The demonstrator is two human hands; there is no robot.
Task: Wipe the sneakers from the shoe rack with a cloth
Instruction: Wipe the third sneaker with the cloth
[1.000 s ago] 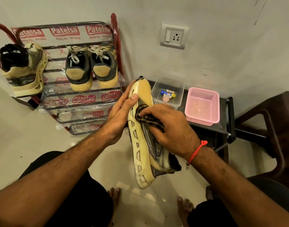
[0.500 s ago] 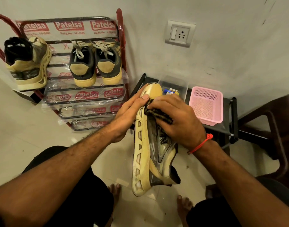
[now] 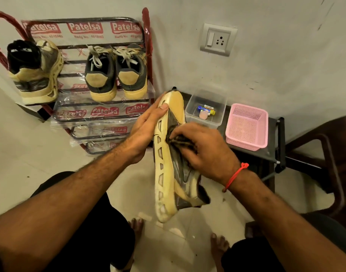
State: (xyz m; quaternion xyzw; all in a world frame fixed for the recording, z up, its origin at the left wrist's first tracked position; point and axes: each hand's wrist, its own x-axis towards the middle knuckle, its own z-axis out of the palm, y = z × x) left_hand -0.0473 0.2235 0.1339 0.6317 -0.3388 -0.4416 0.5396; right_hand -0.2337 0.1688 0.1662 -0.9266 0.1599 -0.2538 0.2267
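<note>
At frame centre, the left hand [image 3: 146, 130] grips the sneaker [image 3: 168, 173] by its sole, apparently with thumb on top. The right hand [image 3: 205, 152] presses a dark cloth [image 3: 180, 141], bunched under curled fingers, against its side.

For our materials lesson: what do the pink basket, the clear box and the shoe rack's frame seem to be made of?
Pink basket: probably moulded plastic, matte, with perforated mesh walls. Clear box: likely plastic, see-through and glossy, small items visible inside. Shoe rack: seemingly metal tube, dark and shiny, still covered in printed plastic film.
</note>
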